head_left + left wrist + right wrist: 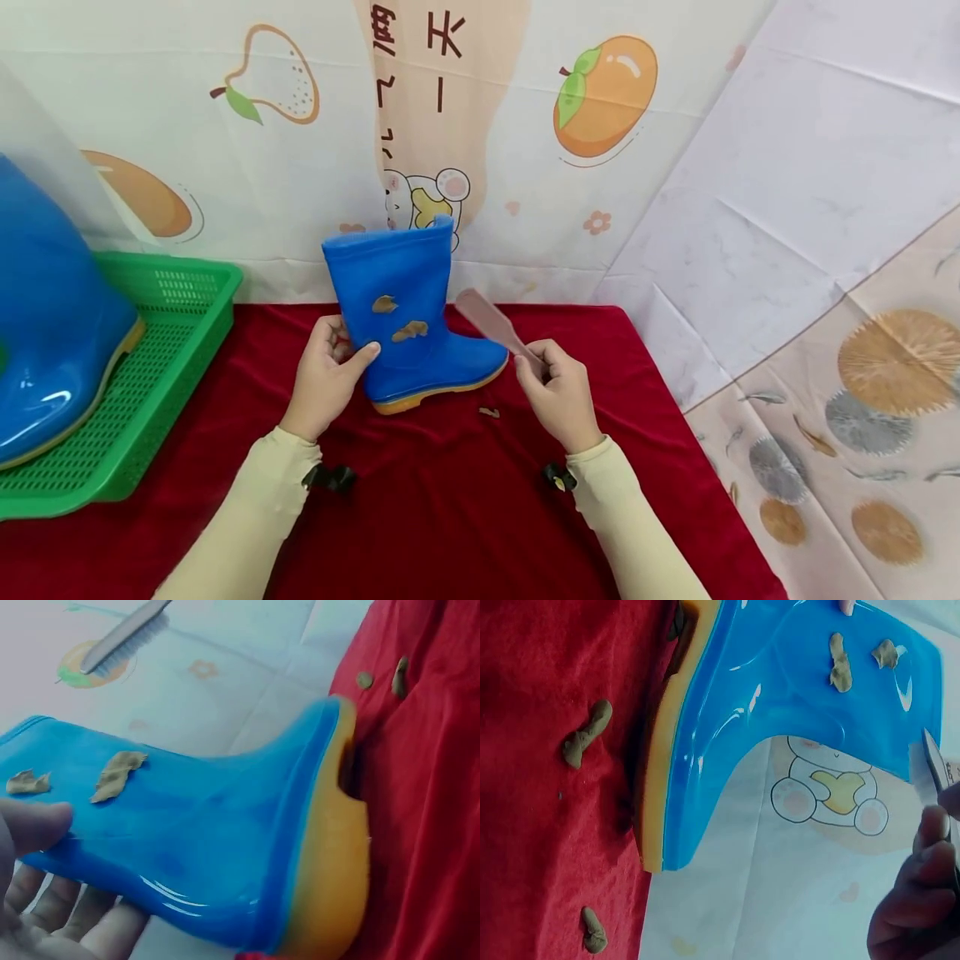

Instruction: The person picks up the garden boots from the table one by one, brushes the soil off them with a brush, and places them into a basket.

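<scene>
At the far left, a green basket (172, 392) with mesh sides holds a shiny blue boot (45, 317), partly cut off by the frame. Next comes the left hand (326, 375), clamped on the back of a second boot (427, 362), its thumb on the near side and its fingers round behind. That boot — blue, with a yellow sole — stands tilted over the red cloth (450, 508), toe pointing right; whether its heel touches the cloth I cannot tell. Two brown patches (409, 331) cling to its shaft, and small brown lumps (589, 735) lie on the cloth beside the sole. Just right of the shaft, apart from it, is a brush (487, 317) with pale bristles (135, 646) — its handle gripped in the right hand (558, 392). The two hands are well apart, with the boot between them.
</scene>
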Demonstrator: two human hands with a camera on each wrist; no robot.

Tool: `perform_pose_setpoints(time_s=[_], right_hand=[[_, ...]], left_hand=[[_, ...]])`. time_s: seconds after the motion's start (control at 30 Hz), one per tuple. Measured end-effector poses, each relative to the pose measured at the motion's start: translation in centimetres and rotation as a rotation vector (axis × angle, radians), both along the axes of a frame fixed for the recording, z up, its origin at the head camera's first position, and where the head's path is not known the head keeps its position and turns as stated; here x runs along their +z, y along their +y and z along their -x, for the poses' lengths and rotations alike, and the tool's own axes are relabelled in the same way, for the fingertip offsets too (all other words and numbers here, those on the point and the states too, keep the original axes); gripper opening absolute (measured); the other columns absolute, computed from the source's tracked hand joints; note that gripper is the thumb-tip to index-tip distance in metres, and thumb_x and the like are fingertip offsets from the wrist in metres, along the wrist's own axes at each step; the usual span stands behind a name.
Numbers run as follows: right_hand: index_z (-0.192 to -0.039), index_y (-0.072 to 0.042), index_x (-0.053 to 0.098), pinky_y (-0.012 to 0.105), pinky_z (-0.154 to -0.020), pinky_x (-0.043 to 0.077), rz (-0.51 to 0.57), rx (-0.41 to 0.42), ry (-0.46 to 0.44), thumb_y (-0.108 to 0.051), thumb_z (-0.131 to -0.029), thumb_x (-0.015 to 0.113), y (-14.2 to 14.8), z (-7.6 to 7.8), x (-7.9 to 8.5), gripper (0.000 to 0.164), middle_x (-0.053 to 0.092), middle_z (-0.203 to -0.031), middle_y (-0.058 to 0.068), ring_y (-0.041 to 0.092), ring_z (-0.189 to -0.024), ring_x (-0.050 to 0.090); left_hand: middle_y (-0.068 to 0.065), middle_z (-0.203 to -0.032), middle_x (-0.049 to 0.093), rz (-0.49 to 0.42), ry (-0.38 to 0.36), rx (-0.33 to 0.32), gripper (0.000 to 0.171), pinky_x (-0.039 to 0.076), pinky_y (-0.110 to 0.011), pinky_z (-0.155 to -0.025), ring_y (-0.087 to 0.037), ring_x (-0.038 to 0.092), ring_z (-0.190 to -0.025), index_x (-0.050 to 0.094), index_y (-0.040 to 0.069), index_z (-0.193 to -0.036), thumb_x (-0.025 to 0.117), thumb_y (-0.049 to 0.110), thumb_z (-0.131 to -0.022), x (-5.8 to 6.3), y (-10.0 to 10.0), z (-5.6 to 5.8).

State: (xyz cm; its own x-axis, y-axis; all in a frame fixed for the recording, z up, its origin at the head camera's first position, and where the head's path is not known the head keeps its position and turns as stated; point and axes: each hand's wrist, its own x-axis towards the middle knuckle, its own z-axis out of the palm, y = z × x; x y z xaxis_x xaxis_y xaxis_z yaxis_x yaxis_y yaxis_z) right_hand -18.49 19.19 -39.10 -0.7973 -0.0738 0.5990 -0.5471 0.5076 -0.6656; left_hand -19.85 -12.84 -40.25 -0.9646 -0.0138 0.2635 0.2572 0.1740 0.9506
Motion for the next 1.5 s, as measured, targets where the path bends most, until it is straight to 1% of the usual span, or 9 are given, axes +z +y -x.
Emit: perform_pose_setpoints(time_s=[0.1,0.23,0.43,0.6,0.77,0.97,1.13,1.33,1.5], right_hand=[[-0.096,-0.009,0.070,0.022,-0.047,0.034,-0.044,0.052,-0.011,-0.009,-0.097,0.072,-0.2,-0.1,-0.1,0.002,0.049,-0.065,-0.008,0.008,-0.054,0.041],[-0.101,-0.009,0.071,0.023,-0.050,0.039,-0.098,0.086,-0.021,-0.011,-0.099,0.071,-0.2,-0.2,-0.1,0.003,0.053,-0.069,-0.008,0.007,-0.057,0.044],[-0.105,-0.008,0.071,0.024,-0.052,0.040,-0.116,0.103,-0.004,-0.011,-0.100,0.069,-0.2,-0.2,0.1,0.006,0.055,-0.071,-0.007,0.008,-0.058,0.045],[-0.104,-0.008,0.072,0.024,-0.052,0.040,-0.105,0.100,-0.020,-0.012,-0.100,0.070,-0.3,-0.2,0.0,0.006,0.054,-0.070,-0.007,0.008,-0.058,0.046],[-0.104,-0.008,0.072,0.024,-0.052,0.039,-0.105,0.088,-0.034,-0.013,-0.100,0.070,-0.5,-0.1,-0.1,0.007,0.054,-0.070,-0.006,0.009,-0.058,0.045],[-0.104,-0.008,0.072,0.024,-0.051,0.040,-0.111,0.070,-0.046,-0.013,-0.100,0.070,-0.6,-0.1,-0.2,0.007,0.055,-0.070,-0.006,0.009,-0.058,0.046],[-0.104,-0.007,0.072,0.024,-0.051,0.041,-0.093,0.055,-0.032,-0.011,-0.100,0.070,-0.5,-0.2,-0.2,0.007,0.057,-0.071,-0.006,0.009,-0.057,0.046],[-0.104,-0.009,0.072,0.024,-0.049,0.040,-0.060,0.066,-0.014,-0.012,-0.099,0.071,-0.5,-0.2,0.0,0.006,0.056,-0.070,-0.006,0.009,-0.055,0.046],[-0.104,-0.007,0.072,0.024,-0.050,0.040,-0.074,0.071,-0.033,-0.013,-0.100,0.070,-0.5,-0.2,0.0,0.007,0.056,-0.070,-0.006,0.009,-0.055,0.046]], left_hand=[[-0.015,-0.135,0.061,0.086,-0.008,0.005,0.048,0.055,-0.041,-0.102,-0.030,0.064,-0.119,0.045,0.001,-0.143,0.064,0.019,-0.104,0.1,-0.4,-0.1],[-0.015,-0.132,0.066,0.146,-0.002,-0.002,0.046,0.058,-0.039,-0.096,-0.031,0.069,-0.110,0.050,0.002,-0.144,0.066,0.019,-0.103,0.2,-0.3,-0.1],[-0.014,-0.135,0.065,0.183,-0.018,-0.140,0.053,0.054,-0.055,-0.100,-0.035,0.067,-0.118,0.051,0.008,-0.147,0.068,0.030,-0.102,1.2,0.0,-0.3],[-0.015,-0.141,0.063,0.275,-0.025,-0.223,0.058,0.052,-0.058,-0.099,-0.040,0.065,-0.123,0.051,0.009,-0.151,0.067,0.036,-0.102,2.5,-0.8,-0.8],[-0.012,-0.134,0.065,0.330,-0.012,-0.188,0.056,0.053,-0.060,-0.099,-0.034,0.063,-0.120,0.050,0.013,-0.149,0.068,0.036,-0.101,2.9,-1.8,-0.7],[-0.017,-0.116,0.071,0.177,0.072,-0.081,0.041,0.063,-0.037,-0.076,-0.026,0.072,-0.096,0.057,0.003,-0.138,0.067,0.023,-0.103,2.2,-1.1,-0.6],[-0.022,-0.124,0.070,0.015,0.094,-0.110,0.041,0.063,-0.030,-0.071,-0.013,0.075,-0.090,0.055,0.000,-0.143,0.062,0.015,-0.105,2.3,-0.8,-1.0],[-0.024,-0.140,0.061,-0.078,-0.010,-0.226,0.051,0.063,-0.038,-0.076,-0.015,0.073,-0.107,0.043,0.002,-0.153,0.058,0.021,-0.107,2.8,-1.4,-1.1],[-0.022,-0.145,0.056,-0.059,-0.106,-0.198,0.059,0.062,-0.036,-0.081,-0.013,0.069,-0.111,0.036,0.004,-0.156,0.059,0.027,-0.107,2.9,-2.1,-0.8]])
